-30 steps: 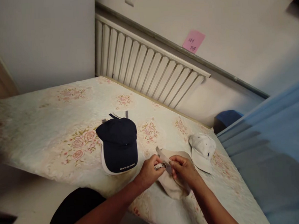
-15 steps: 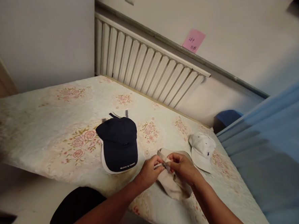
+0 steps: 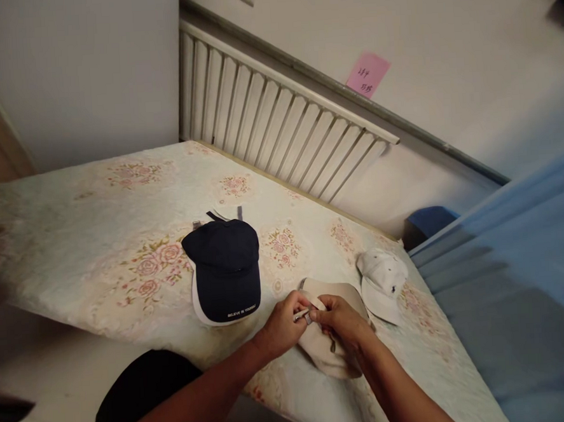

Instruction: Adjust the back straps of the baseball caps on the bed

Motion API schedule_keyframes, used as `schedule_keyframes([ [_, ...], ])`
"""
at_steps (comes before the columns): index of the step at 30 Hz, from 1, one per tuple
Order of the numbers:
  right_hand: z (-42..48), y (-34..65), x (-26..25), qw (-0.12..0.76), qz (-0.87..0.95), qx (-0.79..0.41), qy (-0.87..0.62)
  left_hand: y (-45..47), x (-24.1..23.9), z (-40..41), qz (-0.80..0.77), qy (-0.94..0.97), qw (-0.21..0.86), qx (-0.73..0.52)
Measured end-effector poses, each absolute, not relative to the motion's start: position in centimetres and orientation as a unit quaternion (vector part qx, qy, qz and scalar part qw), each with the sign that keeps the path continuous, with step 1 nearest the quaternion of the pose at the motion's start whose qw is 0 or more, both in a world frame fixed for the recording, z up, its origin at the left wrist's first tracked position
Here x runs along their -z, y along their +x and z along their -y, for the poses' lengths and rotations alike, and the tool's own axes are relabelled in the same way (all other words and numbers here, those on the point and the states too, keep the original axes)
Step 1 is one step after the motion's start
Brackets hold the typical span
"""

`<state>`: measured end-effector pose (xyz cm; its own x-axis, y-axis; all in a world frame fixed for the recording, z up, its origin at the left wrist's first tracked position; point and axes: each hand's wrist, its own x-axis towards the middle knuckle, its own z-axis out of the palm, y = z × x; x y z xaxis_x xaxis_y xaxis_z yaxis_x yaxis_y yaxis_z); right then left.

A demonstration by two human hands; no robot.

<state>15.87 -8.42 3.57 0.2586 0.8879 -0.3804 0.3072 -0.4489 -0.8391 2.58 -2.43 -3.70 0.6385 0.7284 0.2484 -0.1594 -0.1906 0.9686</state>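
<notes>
A beige cap (image 3: 329, 358) lies on the flowered cover, its back strap raised between my hands. My left hand (image 3: 287, 322) is closed, pinching the strap near a small metal buckle (image 3: 308, 317). Just to its right my right hand (image 3: 339, 319) pinches the strap's other side, fingertips at the buckle. Fingers partly hide the strap ends. Left of my hands rests a navy cap (image 3: 226, 272) with lettering on its brim, on top of a white-brimmed one; loose straps stick out behind. A white cap (image 3: 384, 284) with a small dark emblem sits to the right.
The flowered bed cover (image 3: 166, 192) spreads beneath the caps. A radiator (image 3: 276, 119) runs along the wall behind. To the right hangs a blue curtain (image 3: 500, 274), with a dark blue object (image 3: 428, 221) beside it. Something black and rounded (image 3: 140, 398) is at the lower left.
My fingers have shifted slightly at the buckle, and the raised strap loop now sits lower between my hands. The other caps stay where they were.
</notes>
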Motion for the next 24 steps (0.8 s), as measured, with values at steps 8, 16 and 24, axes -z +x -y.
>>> schedule_keyframes([
  [8,8.8,15.6,-3.9,0.315,0.464,-0.431,-0.707,2.4,3.9,2.5,-0.228,0.69,0.571,-0.382],
  [16,9.4,14.0,-5.2,0.301,0.581,-0.308,-0.691,2.7,4.0,1.8,-0.225,0.596,0.691,-0.343],
  [24,9.4,14.6,-5.6,0.332,0.515,-0.319,-0.723,1.3,2.2,1.9,-0.18,0.67,0.626,-0.356],
])
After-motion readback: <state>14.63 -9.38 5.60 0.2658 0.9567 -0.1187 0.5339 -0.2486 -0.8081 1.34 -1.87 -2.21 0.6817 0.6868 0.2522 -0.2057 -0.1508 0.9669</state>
